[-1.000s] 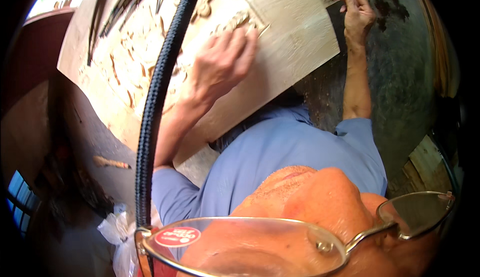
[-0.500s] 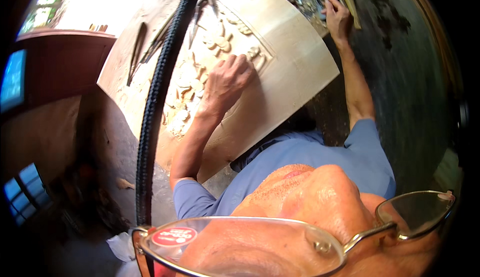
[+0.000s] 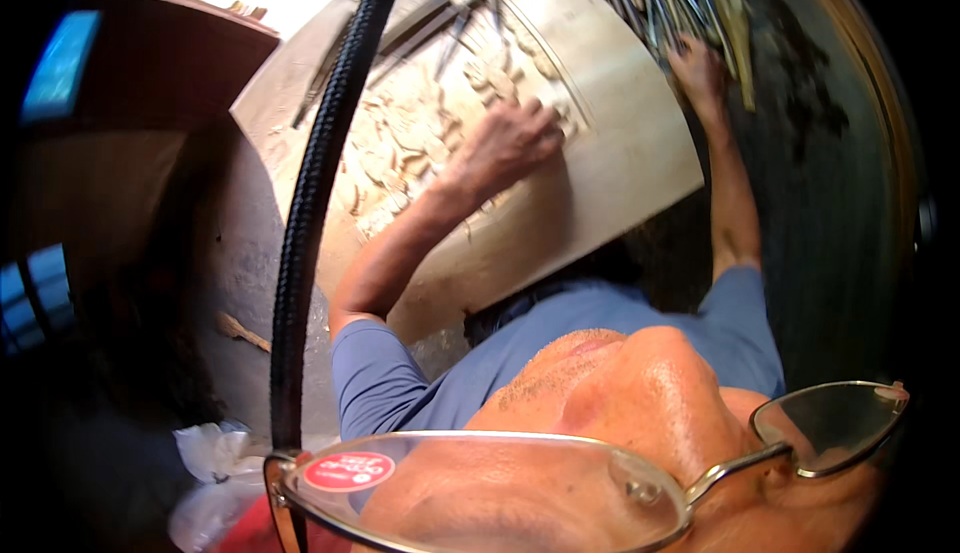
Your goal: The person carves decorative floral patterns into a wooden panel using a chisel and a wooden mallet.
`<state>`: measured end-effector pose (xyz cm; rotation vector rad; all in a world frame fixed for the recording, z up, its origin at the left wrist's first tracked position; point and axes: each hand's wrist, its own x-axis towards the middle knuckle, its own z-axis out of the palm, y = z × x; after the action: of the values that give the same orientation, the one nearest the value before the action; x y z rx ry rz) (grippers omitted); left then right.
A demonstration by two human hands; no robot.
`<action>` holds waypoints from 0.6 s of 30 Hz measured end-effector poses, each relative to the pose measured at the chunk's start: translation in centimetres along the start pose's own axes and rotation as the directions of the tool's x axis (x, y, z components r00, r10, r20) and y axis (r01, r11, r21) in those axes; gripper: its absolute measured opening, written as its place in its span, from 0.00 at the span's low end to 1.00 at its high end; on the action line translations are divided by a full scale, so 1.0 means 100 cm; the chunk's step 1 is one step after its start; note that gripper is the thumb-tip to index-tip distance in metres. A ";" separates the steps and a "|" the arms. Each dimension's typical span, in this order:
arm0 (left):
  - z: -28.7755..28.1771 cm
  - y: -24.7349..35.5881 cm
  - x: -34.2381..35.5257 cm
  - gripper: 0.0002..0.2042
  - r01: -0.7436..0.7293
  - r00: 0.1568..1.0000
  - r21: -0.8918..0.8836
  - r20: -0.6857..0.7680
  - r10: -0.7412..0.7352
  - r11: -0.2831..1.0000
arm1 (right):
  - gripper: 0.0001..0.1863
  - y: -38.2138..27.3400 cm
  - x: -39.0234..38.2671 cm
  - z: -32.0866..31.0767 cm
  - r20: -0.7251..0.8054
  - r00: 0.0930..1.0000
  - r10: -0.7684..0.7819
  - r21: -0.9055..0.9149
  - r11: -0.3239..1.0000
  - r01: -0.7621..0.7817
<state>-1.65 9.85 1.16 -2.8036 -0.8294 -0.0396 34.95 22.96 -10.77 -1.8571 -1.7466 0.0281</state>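
Currently | left hand (image 3: pixel 512 141) half-curled on the carved board (image 3: pixel 640 138), hold hidden | right hand (image 3: pixel 698 73) bent at the slim tools (image 3: pixel 668 3), can't tell if gripping | I'd pinch one handle clear of its neighbours | black cord (image 3: pixel 322 153) blocks my view left of the left hand

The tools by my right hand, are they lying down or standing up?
Lying down: the tools stretch side by side, lengthwise along the dark surface beyond the carved panel's edge, near the right hand.
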 end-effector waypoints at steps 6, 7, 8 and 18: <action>0.001 0.003 0.013 0.07 -0.005 0.992 -0.012 -0.127 0.004 1.000 | 0.21 0.058 0.025 0.013 0.035 0.982 -0.187 -0.172 0.967 0.190; 0.000 0.000 -0.003 0.06 0.023 0.995 0.011 -0.096 -0.022 1.000 | 0.20 -0.005 0.014 0.001 0.147 0.986 -0.078 -0.226 0.968 0.110; -0.002 0.003 -0.002 0.06 0.017 0.994 0.015 -0.113 -0.015 1.000 | 0.17 -0.012 0.016 -0.014 0.082 0.993 -0.086 -0.236 0.966 0.103; 0.009 0.095 -0.021 0.06 -0.236 0.946 -0.074 -0.247 0.212 0.969 | 0.14 -0.011 0.037 0.008 0.015 0.995 -0.097 -0.167 0.981 0.098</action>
<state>1.67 1.19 -1.82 -2.8928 -0.4621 -0.3839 34.16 26.58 -9.59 -1.8867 -1.8928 -0.1553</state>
